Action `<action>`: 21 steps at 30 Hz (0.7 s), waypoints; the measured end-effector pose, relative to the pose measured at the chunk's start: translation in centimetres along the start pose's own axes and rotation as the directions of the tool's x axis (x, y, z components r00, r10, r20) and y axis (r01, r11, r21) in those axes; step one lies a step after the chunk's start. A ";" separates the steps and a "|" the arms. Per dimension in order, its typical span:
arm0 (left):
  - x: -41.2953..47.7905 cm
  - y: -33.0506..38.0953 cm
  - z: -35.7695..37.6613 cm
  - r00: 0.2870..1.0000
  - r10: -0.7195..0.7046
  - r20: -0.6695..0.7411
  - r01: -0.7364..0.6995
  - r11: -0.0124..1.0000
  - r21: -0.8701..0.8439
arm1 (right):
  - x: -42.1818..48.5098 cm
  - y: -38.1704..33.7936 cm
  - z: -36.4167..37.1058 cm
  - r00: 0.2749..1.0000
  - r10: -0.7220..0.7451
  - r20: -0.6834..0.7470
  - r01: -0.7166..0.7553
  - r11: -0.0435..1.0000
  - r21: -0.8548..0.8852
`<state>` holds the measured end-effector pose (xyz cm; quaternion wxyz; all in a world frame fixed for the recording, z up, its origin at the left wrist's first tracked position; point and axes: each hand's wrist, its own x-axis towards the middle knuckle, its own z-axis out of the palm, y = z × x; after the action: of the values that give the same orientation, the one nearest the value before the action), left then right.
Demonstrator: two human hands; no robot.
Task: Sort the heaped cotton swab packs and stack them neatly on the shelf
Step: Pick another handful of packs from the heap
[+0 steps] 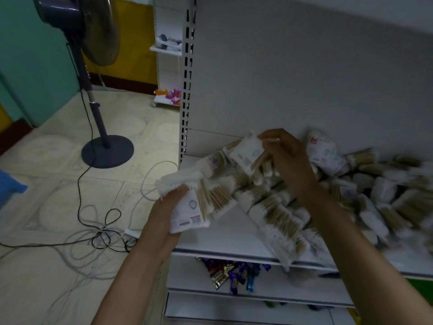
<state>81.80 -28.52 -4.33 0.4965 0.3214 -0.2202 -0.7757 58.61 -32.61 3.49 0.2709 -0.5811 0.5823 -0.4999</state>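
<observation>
My left hand (164, 214) is clamped on a small bunch of cotton swab packs (189, 202), thumb on top, fingers underneath, held out just off the front-left corner of the shelf (225, 240). I'm holding them there because that's my "sorted" bundle, kept clear of the mess so it doesn't get mixed back in. The wooden sticks in that bunch run roughly up-down in the head view, tilted a bit, with the cotton tips fanned out at the top edge and the printed label facing me.

My right hand (288, 158) is up over the heap, fingertips pinched on the corner of another pack (248, 153), lifting it off the top. That one's long axis slants down and to the right, sticks pointing toward my palm. It's kinda blurry there, so I can't swear whether I've got one pack or two.

The rest of the swab packs are a loose heap (351, 195) sprawled from mid-shelf out to the right, pointing every which way, some hanging over the front lip. Nothing's stacked neatly yet, I'd say this is early going. Left end of the shelf is bare, which looks like the obvious spot for the stack.
</observation>
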 end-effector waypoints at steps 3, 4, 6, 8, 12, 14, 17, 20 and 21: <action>-0.8 -0.1 -0.4 0.997 0.020 0.072 -0.016 0.998 -0.057 | -2.5 -0.9 0.5 0.996 0.007 0.088 -0.008 1.000 0.002; -1.0 -0.1 -0.3 0.995 0.016 0.094 -0.011 0.999 -0.048 | -3.3 -1.3 0.9 0.990 0.026 0.140 -0.026 1.000 0.002; -1.3 -0.4 -0.1 0.994 -0.019 0.107 0.018 1.000 0.014 | -4.7 -1.6 2.1 0.949 0.070 0.308 -0.056 0.997 -0.055; -1.7 -0.7 -0.1 0.989 -0.059 0.137 0.048 0.995 0.085 | -6.0 -1.6 3.9 0.896 0.071 0.437 -0.041 0.996 -0.077; -2.3 -1.1 -1.1 0.986 -0.077 0.146 0.076 0.997 0.014 | -6.5 -0.8 6.4 0.893 0.062 0.446 -0.054 0.998 -0.030; -2.3 -1.0 -2.1 0.993 -0.037 0.116 0.048 0.994 -0.093 | -6.5 0.1 7.0 0.936 0.088 0.341 -0.102 0.995 0.023; -2.4 -0.6 -3.6 0.999 0.008 0.052 0.002 0.978 -0.207 | -7.4 2.9 7.7 0.969 -0.028 0.244 0.127 0.907 -0.400; -2.6 -0.5 -4.6 0.999 -0.006 0.052 0.020 0.964 -0.263 | -9.8 5.4 9.1 0.905 0.015 0.425 0.265 0.762 -0.591; -2.7 -0.6 -4.8 0.999 -0.003 0.050 0.016 0.965 -0.263 | -10.6 5.6 9.4 0.904 0.004 0.427 0.279 0.751 -0.598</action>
<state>85.72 -25.98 -7.33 0.5256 0.2342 -0.1260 -0.8081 66.70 -26.07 -7.65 0.1288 -0.7705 0.6043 -0.1567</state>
